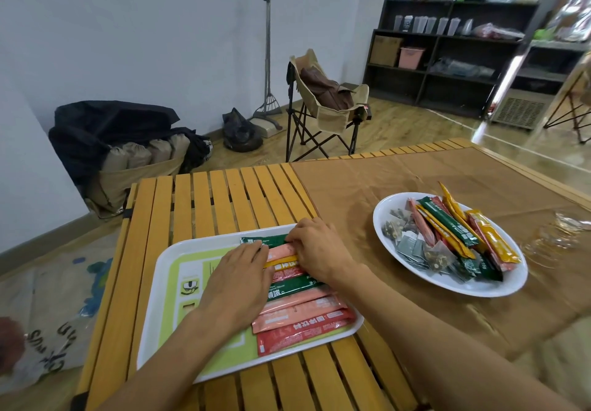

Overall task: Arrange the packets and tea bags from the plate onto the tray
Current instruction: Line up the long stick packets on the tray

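White oval plate [499, 286] of stick packets [447, 227] and tea bags [412, 247] lies right of the green-printed white tray [160, 282], nearer the right hand [318, 250], whose fingers, like the left hand [238, 278], press flat, gripping nothing, on the tray's crosswise packet row [300, 311].

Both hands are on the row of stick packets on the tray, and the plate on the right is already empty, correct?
Not quite. The head view shows both hands, left hand and right hand, on the row of stick packets on the tray, but the plate on the right is not empty: it holds more stick packets and tea bags.
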Tool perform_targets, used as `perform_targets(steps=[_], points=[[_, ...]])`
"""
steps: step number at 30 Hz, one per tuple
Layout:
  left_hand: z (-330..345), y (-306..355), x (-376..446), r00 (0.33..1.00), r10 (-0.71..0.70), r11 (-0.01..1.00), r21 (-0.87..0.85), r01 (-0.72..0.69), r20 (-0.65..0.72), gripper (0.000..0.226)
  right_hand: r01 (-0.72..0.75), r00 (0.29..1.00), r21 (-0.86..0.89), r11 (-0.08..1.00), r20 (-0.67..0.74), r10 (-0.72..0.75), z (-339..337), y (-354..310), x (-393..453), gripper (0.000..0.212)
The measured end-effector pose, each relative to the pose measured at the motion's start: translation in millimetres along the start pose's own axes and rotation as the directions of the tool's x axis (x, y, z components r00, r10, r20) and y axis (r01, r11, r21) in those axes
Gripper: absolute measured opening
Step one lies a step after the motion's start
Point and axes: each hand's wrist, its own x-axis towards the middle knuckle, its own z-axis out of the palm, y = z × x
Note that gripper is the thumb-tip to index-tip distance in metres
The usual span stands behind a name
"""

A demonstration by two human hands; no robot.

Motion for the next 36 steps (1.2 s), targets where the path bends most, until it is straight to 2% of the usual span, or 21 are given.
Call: perform_targets(steps=[3, 8, 11, 14, 16, 19, 20, 22, 24, 27, 29, 32, 34, 36], points=[[-2, 1, 1, 1.000, 0.010, 1.000, -0.003, -0.010, 0.009, 0.050, -0.008, 1.000, 0.014, 1.000, -0.025, 0.008, 0, -1, -1, 0.030], [-4, 4, 3, 1.000, -0.001, 0.995, -0.105, 0.003, 0.026, 0.051, -0.031, 0.997, 0.076, 0.997, -0.073, 0.037, -1, 4, -6, 0.030], [-2, 4, 2, 0.999, -0.003, 0.997, -0.072, 0.005, 0.034, 0.051, -0.028, 0.997, 0.122, 0.992, -0.071, 0.037, -2, 4, -8, 0.027], [-5, 6, 2, 1.000, -0.008, 0.999, -0.046, 0.008, 0.004, 0.051, -0.065, 0.982, 0.184, 0.981, -0.162, 0.095, -15, 7, -8, 0.023], [-7, 9, 1, 1.000, 0.001, 1.000, -0.011, -0.002, -0.018, 0.052, -0.142, 0.938, 0.206, 0.968, -0.284, 0.198, -32, 17, -10, 0.021], [-8, 11, -1, 1.000, 0.012, 1.000, -0.006, -0.012, 0.010, 0.053, -0.365, 0.797, 0.291, 0.884, -0.394, 0.458, -59, 45, -17, 0.021], [-8, 11, -2, 0.999, 0.018, 1.000, -0.005, -0.018, 0.028, 0.053, -0.451, 0.752, 0.295, 0.842, -0.383, 0.537, -67, 59, -22, 0.021], [-6, 13, -4, 0.998, 0.020, 1.000, 0.008, -0.020, 0.053, 0.055, -0.615, 0.702, 0.180, 0.768, -0.320, 0.637, -78, 89, -33, 0.022], [-4, 14, -4, 0.998, 0.017, 1.000, 0.000, -0.017, 0.066, 0.058, -0.712, 0.656, 0.053, 0.700, -0.305, 0.691, -84, 114, -44, 0.026], [-2, 14, -3, 0.997, -0.001, 1.000, -0.023, 0.003, 0.079, 0.060, -0.781, 0.589, 0.008, 0.625, -0.325, 0.740, -83, 134, -56, 0.039], [-1, 14, -3, 0.996, -0.016, 0.999, -0.033, 0.019, 0.083, 0.062, -0.804, 0.571, -0.021, 0.594, -0.307, 0.761, -79, 139, -60, 0.042], [0, 13, -5, 0.995, -0.026, 0.999, -0.045, 0.031, 0.096, 0.064, -0.809, 0.573, -0.033, 0.587, -0.265, 0.775, -78, 141, -62, 0.029], [0, 13, -4, 0.993, -0.033, 0.998, -0.054, 0.039, 0.112, 0.064, -0.810, 0.565, -0.012, 0.586, -0.286, 0.774, -79, 141, -60, 0.017], [0, 13, -4, 0.992, -0.034, 0.998, -0.053, 0.041, 0.121, 0.064, -0.810, 0.553, 0.002, 0.587, -0.334, 0.764, -80, 138, -56, 0.014]])
